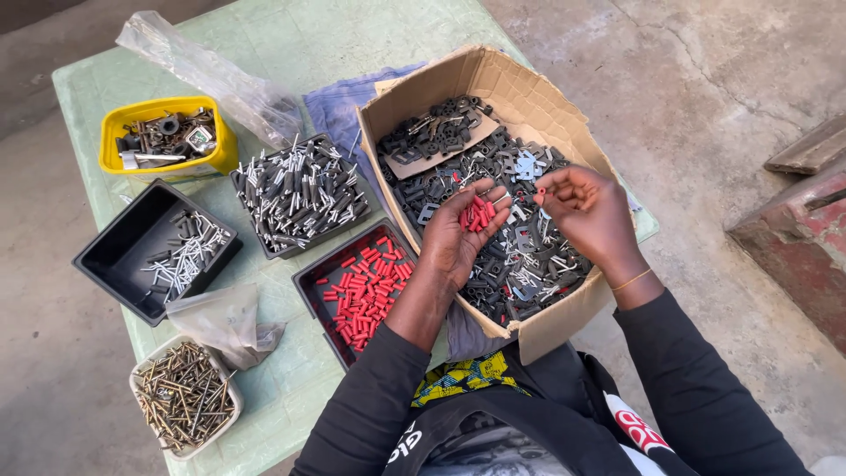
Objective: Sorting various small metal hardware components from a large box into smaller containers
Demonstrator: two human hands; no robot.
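Observation:
My left hand [458, 238] is cupped palm up over the cardboard box [564, 119] and holds a small heap of red plastic sleeves [477, 214]. My right hand [589, 211] hovers just to its right, pinching one red sleeve [540, 190] between the fingertips. Below both hands the box is full of black and silver metal connector pieces [520, 256]. A black tray of more red sleeves [366, 286] sits left of my left forearm.
On the green table [291, 44] stand a black tray of black-and-silver pins [300, 189], another black tray with a few pins [150, 251], a yellow tub of metal parts [167, 137], a white tub of screws [183, 397], plastic bags and a blue cloth [339, 106].

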